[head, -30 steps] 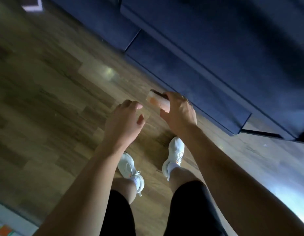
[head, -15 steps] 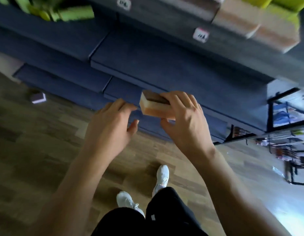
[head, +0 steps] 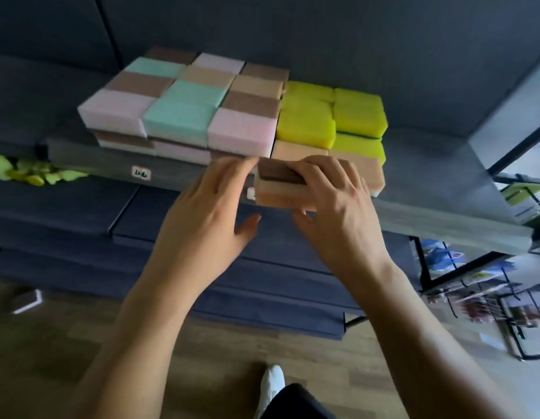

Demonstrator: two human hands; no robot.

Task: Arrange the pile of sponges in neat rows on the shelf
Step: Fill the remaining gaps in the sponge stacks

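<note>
My right hand point(head: 335, 204) grips an orange sponge with a brown scouring top point(head: 277, 189), fingers over the top and thumb underneath, at the front edge of the dark shelf point(head: 444, 225). My left hand point(head: 208, 219) is beside it on the left, fingers relaxed and holding nothing, fingertips near the sponge's left end. On the shelf behind stand neat rows of stacked sponges: pink, teal and brown ones point(head: 184, 110) on the left, yellow ones point(head: 332, 116) on the right over orange ones point(head: 365, 167).
A loose heap of green sponges point(head: 36, 173) lies on the lower shelf at the left. One sponge point(head: 27, 300) lies on the wooden floor at lower left. A wire rack point(head: 498, 297) with goods stands to the right. My shoe point(head: 271, 385) shows below.
My view has lifted from the floor to the shelf. My right hand has carried the orange sponge up to the shelf's front edge, with my left hand alongside.
</note>
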